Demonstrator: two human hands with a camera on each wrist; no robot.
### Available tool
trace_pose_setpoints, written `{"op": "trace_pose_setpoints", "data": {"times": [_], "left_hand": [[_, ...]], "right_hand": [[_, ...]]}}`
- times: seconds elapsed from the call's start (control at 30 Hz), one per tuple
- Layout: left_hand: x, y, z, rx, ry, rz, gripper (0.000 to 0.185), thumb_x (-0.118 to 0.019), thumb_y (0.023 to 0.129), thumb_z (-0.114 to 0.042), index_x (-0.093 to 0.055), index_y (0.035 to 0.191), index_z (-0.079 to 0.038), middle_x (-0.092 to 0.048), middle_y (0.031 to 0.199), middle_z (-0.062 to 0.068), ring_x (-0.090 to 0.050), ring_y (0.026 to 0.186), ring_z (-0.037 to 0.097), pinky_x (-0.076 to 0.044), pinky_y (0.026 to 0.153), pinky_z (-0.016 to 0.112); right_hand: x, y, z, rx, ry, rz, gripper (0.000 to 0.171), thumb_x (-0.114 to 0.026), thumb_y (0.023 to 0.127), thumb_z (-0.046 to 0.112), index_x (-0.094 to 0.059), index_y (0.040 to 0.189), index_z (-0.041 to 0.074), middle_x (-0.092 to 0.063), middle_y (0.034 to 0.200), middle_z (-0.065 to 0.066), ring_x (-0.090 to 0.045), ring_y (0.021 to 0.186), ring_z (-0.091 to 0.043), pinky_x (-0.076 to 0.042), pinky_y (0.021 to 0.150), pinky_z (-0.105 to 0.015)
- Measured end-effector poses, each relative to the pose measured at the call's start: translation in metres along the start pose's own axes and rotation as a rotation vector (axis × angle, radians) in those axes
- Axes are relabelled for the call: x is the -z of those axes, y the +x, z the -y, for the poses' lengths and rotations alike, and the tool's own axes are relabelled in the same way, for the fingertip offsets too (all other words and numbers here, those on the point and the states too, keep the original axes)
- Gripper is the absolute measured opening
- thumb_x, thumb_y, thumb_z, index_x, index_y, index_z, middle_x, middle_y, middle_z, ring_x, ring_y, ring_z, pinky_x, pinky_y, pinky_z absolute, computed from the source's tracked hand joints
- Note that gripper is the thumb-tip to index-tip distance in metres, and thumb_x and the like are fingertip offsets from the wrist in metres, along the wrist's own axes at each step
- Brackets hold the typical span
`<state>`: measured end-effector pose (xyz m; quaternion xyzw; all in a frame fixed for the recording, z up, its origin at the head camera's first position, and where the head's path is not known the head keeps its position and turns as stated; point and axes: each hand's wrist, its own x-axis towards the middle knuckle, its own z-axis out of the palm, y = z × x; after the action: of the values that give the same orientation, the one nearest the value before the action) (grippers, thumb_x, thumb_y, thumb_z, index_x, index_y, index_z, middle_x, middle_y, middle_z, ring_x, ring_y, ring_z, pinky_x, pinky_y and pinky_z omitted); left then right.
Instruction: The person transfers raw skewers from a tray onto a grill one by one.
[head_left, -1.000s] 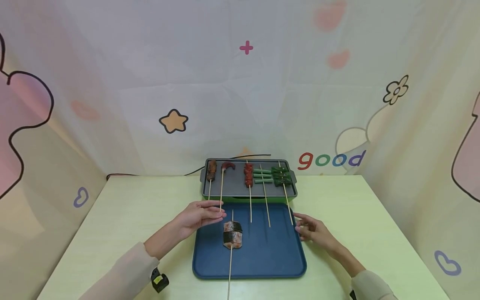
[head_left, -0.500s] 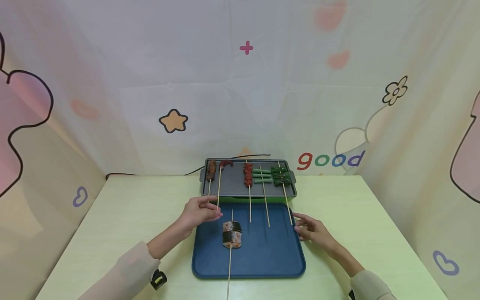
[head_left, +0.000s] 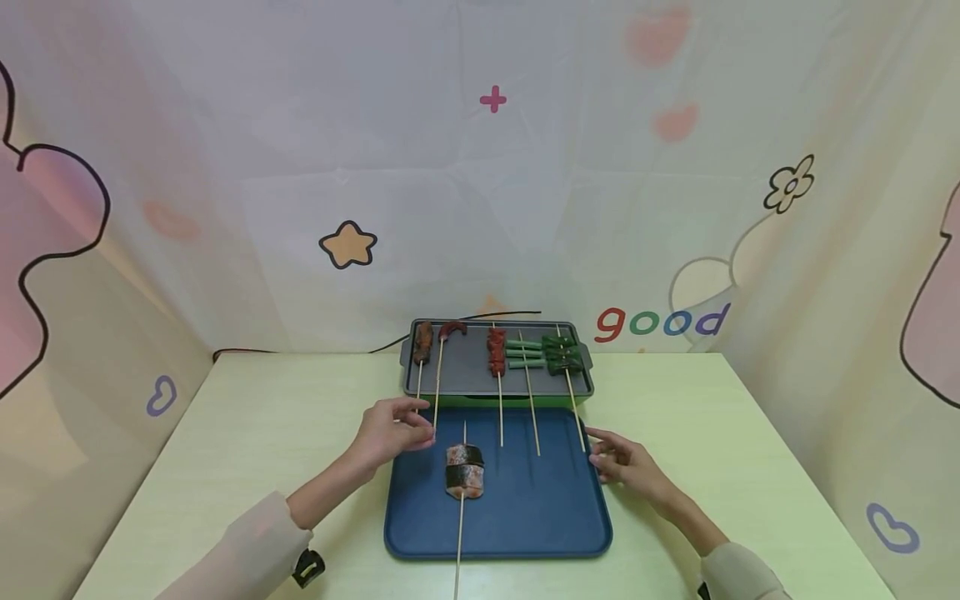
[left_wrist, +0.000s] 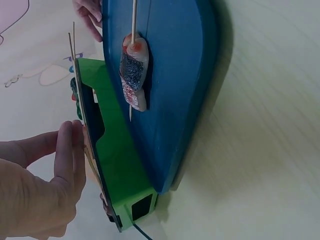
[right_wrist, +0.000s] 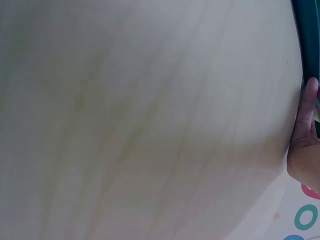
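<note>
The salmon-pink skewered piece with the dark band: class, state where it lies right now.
In the head view, the salmon-pink skewered piece with the dark band lies on the dark blue rectangular tray, left of centre, just right of the left hand and in front of the grey grill plate.

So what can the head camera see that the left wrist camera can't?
Only the head view shows the whole row of skewers on the grill, the table and all of the right hand. Only the left wrist view shows the grill's green side and the salmon skewer up close. Both show the blue tray and the left hand pinching a stick.
</note>
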<state>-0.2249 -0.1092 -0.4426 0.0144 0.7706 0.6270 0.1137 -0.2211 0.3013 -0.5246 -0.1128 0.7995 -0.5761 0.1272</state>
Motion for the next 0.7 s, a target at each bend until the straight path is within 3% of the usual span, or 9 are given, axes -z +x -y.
{"op": "trace_pose_setpoints", "data": {"times": [0.2,0.4,0.7], "left_hand": [[0.005,-0.017,0.002,-0.025,-0.008,0.042,0.045,-0.067,0.092,0.009,-0.057,0.136,0.010,-0.072,0.098,0.022,-0.077,0.083,0.019,-0.065,0.079,0.037],[0.001,-0.043,0.017,-0.022,0.052,0.199,0.041,-0.068,0.095,-0.001,-0.059,0.134,0.010,-0.073,0.101,0.020,-0.077,0.084,0.025,-0.065,0.074,0.038],[-0.019,-0.088,0.054,0.123,-0.016,0.417,0.037,-0.064,0.096,-0.002,-0.060,0.131,0.009,-0.076,0.092,0.018,-0.071,0.069,0.014,-0.062,0.064,0.031]], "right_hand": [[0.000,-0.002,0.001,-0.002,-0.004,-0.005,0.054,-0.059,0.102,0.005,-0.039,0.150,-0.011,-0.060,0.110,-0.016,-0.062,0.077,-0.004,-0.060,0.071,-0.021],[0.001,-0.002,0.002,-0.002,-0.001,-0.005,0.054,-0.059,0.102,0.006,-0.039,0.150,-0.011,-0.060,0.110,-0.014,-0.062,0.078,-0.004,-0.060,0.071,-0.021],[0.000,-0.001,0.002,-0.001,0.002,-0.001,0.055,-0.060,0.102,0.006,-0.039,0.150,-0.011,-0.060,0.109,-0.012,-0.062,0.077,-0.004,-0.060,0.071,-0.021]]}}
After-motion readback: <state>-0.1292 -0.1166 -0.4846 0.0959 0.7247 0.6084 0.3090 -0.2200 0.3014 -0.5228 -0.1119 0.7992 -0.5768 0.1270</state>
